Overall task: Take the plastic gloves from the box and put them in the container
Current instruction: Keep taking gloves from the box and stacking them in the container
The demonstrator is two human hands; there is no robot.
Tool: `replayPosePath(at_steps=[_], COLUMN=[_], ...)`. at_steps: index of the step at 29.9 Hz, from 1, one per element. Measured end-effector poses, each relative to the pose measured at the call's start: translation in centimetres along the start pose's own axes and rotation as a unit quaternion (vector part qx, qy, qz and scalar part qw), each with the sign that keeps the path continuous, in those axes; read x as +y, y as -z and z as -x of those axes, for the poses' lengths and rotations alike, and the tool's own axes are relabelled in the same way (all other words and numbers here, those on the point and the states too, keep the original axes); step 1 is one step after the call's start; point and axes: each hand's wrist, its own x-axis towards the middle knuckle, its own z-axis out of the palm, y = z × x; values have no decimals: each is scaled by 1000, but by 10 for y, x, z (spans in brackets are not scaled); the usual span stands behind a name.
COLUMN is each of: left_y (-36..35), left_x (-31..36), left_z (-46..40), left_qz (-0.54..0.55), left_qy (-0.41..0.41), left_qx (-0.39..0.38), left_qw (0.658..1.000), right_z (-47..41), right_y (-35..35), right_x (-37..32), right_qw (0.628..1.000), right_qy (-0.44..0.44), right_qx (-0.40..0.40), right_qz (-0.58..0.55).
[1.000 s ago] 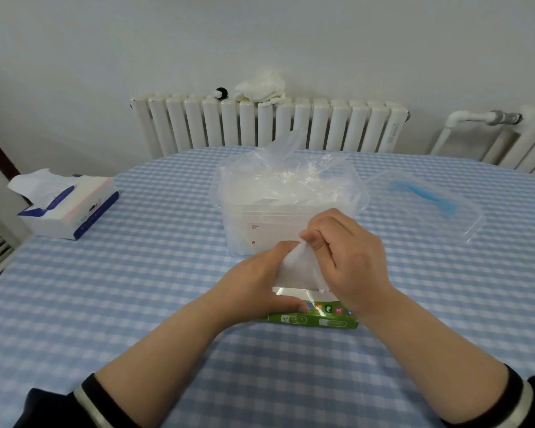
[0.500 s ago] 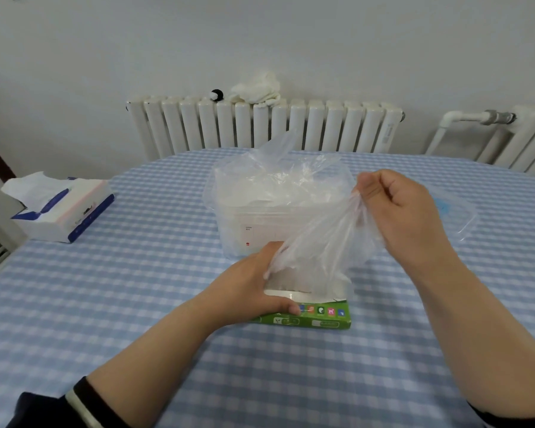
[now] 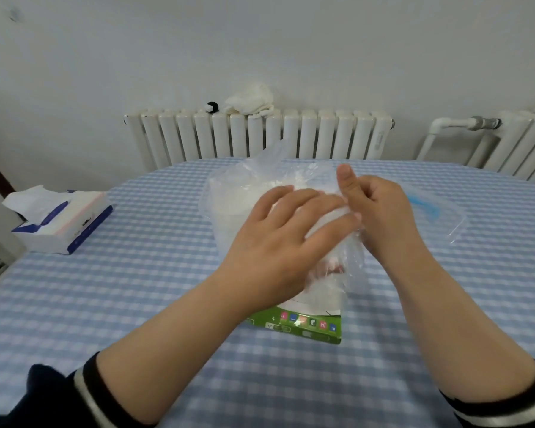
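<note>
Since 0.5 s ago the left hand (image 3: 278, 239) has left the green glove box (image 3: 303, 327) and risen to the centre of the frame, where its fingers lie spread and nearly straight over the clear plastic glove (image 3: 349, 257). The right hand (image 3: 377, 211) has moved from the right of the frame toward the centre; its grip is curled and appears to pinch the upper edge of the glove, thumb raised, though the exact contact is hidden behind the left fingers. The glove hangs from that pinch in front of the clear container (image 3: 226, 211), its lower end trailing down toward the box opening. The container stands on the checked bench (image 3: 136, 288) just behind the box and already holds a heap of gloves. Judgement: the glove is drawn nearly free of the box, and both hands are gathering it for transfer. With the box no longer held down, it may lift or slide if the glove snags. The container lid (image 3: 439, 211) lies at centre right.
</note>
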Motion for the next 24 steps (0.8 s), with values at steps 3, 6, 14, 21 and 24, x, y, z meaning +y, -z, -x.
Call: replayPosePath(at_steps=[3, 6, 14, 21, 24], left_y=[11, 25, 9, -21, -28], left_x=[0, -13, -69, -88, -94], left_z=[-26, -49, -63, -68, -61], left_qz=[160, 354, 391, 338, 320], left_qy=[125, 414, 588, 640, 655], left_qx=[18, -14, 76, 151, 133], left_qw=[979, 838, 704, 673, 671], right_z=[1, -2, -31, -19, -40], right_y=[3, 20, 38, -16, -48], right_x=[-4, -5, 7, -40, -27], right_qw=[999, 992, 997, 949, 974], right_qy=[0, -1, -54, 261, 132], right_qx=[-37, -99, 46, 174, -72], right_qz=[-17, -81, 42, 26, 168])
